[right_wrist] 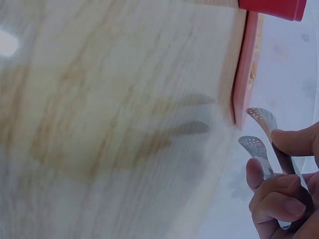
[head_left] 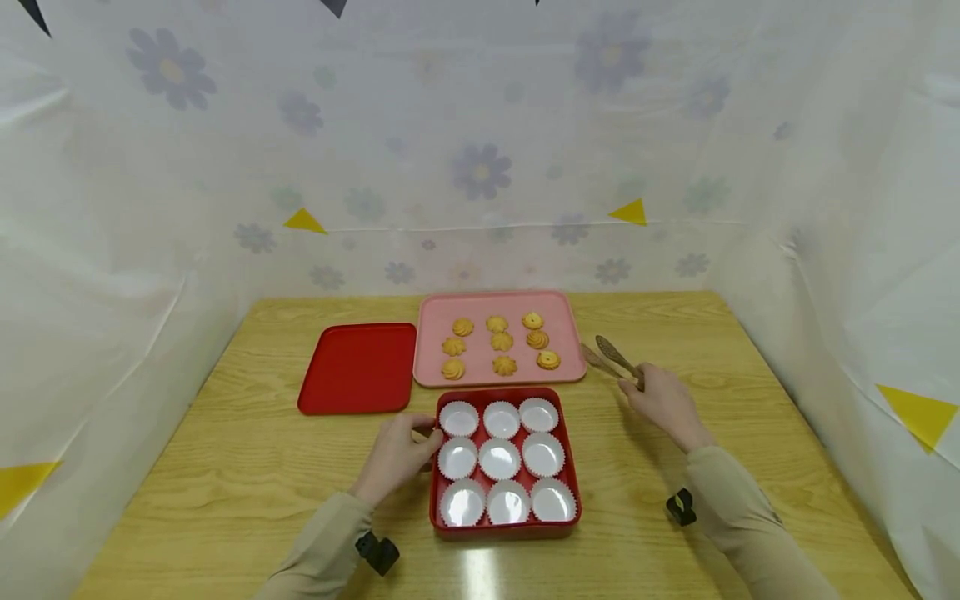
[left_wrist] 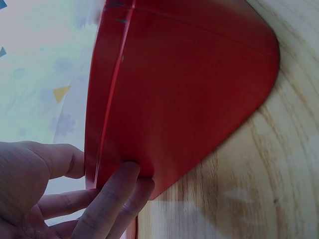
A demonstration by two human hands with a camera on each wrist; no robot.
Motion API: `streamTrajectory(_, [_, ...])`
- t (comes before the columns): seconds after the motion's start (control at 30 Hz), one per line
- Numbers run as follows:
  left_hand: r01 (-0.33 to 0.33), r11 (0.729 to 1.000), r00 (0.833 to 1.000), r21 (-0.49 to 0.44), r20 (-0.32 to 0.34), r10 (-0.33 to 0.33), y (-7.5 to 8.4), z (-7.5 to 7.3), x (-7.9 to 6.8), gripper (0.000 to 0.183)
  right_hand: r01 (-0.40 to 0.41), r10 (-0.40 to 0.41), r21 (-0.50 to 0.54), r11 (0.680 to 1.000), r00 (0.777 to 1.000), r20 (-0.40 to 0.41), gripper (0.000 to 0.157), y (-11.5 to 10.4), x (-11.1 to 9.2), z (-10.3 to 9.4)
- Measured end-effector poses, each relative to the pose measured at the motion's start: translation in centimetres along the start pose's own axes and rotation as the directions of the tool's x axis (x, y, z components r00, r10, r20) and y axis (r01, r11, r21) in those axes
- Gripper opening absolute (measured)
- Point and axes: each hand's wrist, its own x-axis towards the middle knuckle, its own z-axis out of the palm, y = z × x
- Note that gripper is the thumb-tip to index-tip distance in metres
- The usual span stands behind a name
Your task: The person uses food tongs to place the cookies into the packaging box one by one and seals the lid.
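In the head view my left hand [head_left: 401, 454] touches the left side of a red square box [head_left: 506, 532]. The left wrist view shows its fingertips resting against the box's outer wall [left_wrist: 189, 89], with the thumb at the rim. Inside the box, white fluted paper cups [head_left: 499, 459] stand in three rows of three. My right hand [head_left: 663, 404] holds metal tongs [head_left: 617, 357] with perforated ends, right of a pink tray [head_left: 431, 367]. The right wrist view shows the tong tips [right_wrist: 254, 147] spread apart with nothing between them. Several piped cookies [head_left: 501, 341] lie on the pink tray.
A flat red tray or lid [head_left: 358, 368] lies left of the pink tray. Everything stands on a wood-grain table [head_left: 247, 467]. White flowered sheeting [head_left: 480, 125] hangs behind the table and along both sides.
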Motion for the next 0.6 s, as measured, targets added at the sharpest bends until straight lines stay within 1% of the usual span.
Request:
streamTrajectory(0.27, [0.017, 1.000, 1.000, -0.020, 0.011, -0.017, 0.3, -0.1, -0.1, 0.022, 0.077, -0.077, -0.048, 0.996, 0.997, 0.009, 0.029, -1.4, 0.2, -0.3])
streamTrajectory(0.43, [0.022, 0.999, 1.000, -0.040, 0.020, -0.021, 0.3, -0.1, -0.1, 0.023, 0.087, -0.084, -0.040, 0.995, 0.995, 0.060, 0.030, -2.0, 0.6, -0.2])
streamTrajectory(0.6, [0.019, 1.000, 1.000, -0.025, 0.016, -0.018, 0.3, -0.1, -0.2, 0.022, 0.081, -0.078, -0.023, 0.996, 0.992, 0.099, 0.030, -2.5, 0.9, 0.1])
